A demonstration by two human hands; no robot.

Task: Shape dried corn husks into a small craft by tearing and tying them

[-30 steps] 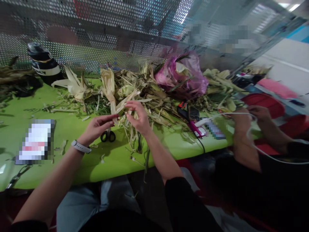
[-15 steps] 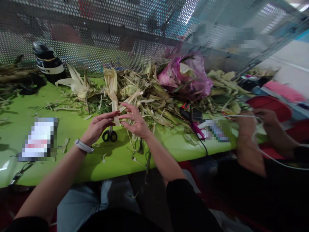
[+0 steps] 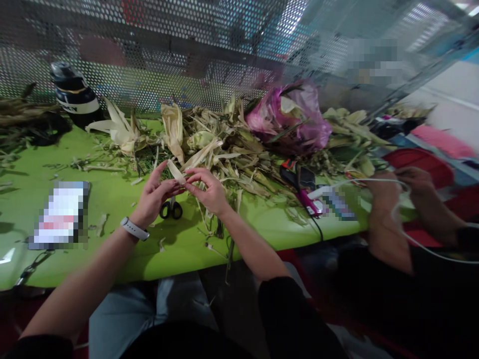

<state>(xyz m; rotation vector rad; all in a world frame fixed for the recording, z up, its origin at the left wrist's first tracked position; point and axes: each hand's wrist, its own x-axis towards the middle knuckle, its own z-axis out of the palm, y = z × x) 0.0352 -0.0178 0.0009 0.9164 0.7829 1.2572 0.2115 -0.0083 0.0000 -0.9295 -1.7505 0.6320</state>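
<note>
A pale strip of corn husk is pinched between my two hands above the green table. My left hand, with a white band at the wrist, closes its thumb and fingers on the strip's lower part. The fingertips of my right hand meet the same end from the other side. Just below lie black-handled scissors, their blades partly hidden by my left hand. Behind my hands, a folded corn husk leans against a heap of dried husks.
A phone lies at left, with a dark bottle behind it. A pink plastic bag rests on the husks before a perforated metal screen. A magenta-handled tool with a cord lies right. A co-worker's hands are farther right.
The husk strip has tilted upward to the left and now stands between my hands. My left fingers have risen and curled round it, and my right fingers have closed together at its end.
</note>
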